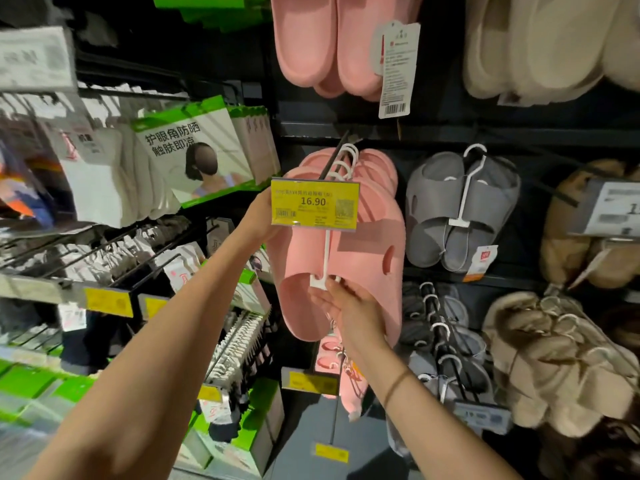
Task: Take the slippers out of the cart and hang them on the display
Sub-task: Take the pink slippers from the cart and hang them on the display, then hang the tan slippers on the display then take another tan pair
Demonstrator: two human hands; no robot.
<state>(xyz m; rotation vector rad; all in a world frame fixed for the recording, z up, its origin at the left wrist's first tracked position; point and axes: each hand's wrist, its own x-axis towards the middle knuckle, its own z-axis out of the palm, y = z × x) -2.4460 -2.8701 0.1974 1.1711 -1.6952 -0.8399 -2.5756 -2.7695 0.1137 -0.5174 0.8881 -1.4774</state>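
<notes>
Pink slippers [346,271] hang at frame centre w/ white hanger [325,251]. Right hand [349,313], 6 o'clock of them, pinches hanger's base. Left hand [259,216], at 9 o'clock, grips the pair's edge behind yellow price tag [314,202].

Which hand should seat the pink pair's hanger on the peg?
Right, probably. The right hand already pinches the base of the white hanger carrying the pink slippers, so it can steer the hook. The left hand is at the yellow price tag, holding it aside.
</notes>
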